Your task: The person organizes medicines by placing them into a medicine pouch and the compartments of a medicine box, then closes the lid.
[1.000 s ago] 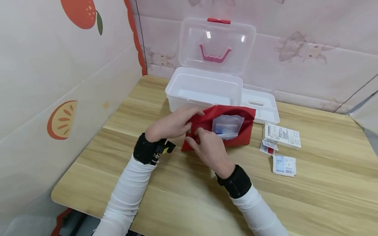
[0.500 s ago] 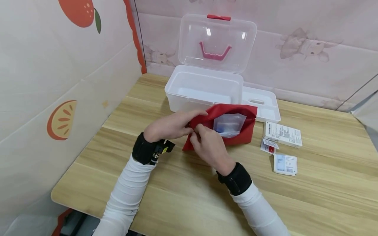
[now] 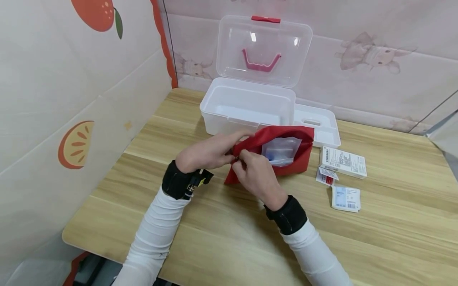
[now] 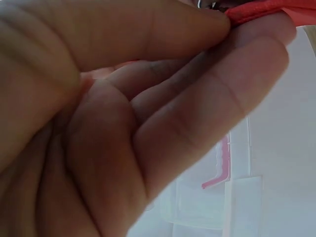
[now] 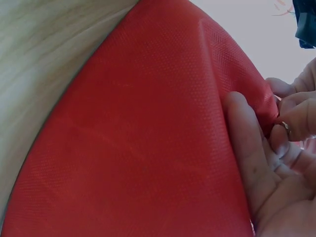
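Observation:
A red fabric pouch (image 3: 302, 163) gapes in front of the plastic box, with a clear zip bag (image 3: 282, 149) showing inside its mouth. At the pouch's left end, my left hand (image 3: 205, 154) pinches the edge between thumb and fingers; the left wrist view shows the red edge strip (image 4: 256, 11) in that pinch. My right hand (image 3: 259, 174) meets it there, fingers curled at the same corner. In the right wrist view a small metal zipper pull (image 5: 285, 127) shows between the fingertips, and the right thumb (image 5: 242, 118) lies along the red fabric.
The clear box (image 3: 211, 119) stands behind the pouch, its lid (image 3: 229, 47) raised against the wall. Beside it lies a white tray (image 3: 330, 139). On the right are a white carton (image 3: 345, 163), small packets (image 3: 325, 176) and a pale blue-and-white packet (image 3: 346, 198).
My right fingers have closed in on the pouch's left corner, up against the left fingertips. The pouch has shifted slightly to the right.

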A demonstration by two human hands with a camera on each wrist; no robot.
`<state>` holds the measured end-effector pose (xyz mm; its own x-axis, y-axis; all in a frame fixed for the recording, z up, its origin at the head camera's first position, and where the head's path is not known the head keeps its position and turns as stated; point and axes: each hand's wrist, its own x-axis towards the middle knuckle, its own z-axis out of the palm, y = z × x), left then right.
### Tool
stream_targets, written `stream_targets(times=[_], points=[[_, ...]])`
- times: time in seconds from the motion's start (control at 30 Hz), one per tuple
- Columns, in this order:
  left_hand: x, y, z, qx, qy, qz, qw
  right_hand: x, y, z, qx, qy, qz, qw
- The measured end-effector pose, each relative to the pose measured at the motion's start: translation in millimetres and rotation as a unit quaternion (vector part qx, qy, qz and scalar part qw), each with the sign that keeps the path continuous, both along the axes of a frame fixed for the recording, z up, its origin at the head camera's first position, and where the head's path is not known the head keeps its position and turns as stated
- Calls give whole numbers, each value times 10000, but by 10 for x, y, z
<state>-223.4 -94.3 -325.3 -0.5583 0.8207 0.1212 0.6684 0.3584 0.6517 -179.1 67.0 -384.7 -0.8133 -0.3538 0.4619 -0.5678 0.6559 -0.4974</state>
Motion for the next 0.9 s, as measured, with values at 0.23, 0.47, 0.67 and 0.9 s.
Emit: stream_targets(times=[0.23, 0.47, 0.67, 0.9], points=[[5, 20, 19, -83, -331, 87, 9994, -7, 48, 9, 116, -137, -229, 9996], [-3, 8, 13, -357, -299, 387, 9982, -10, 94, 31, 107, -298, -443, 9985], [-16, 21, -13, -457, -173, 666, 9966, -22, 99, 30, 287, -164, -303, 9990], [-41, 45, -56, -170, 147, 459, 9987, -16, 94, 31, 730, 134, -452, 9962]])
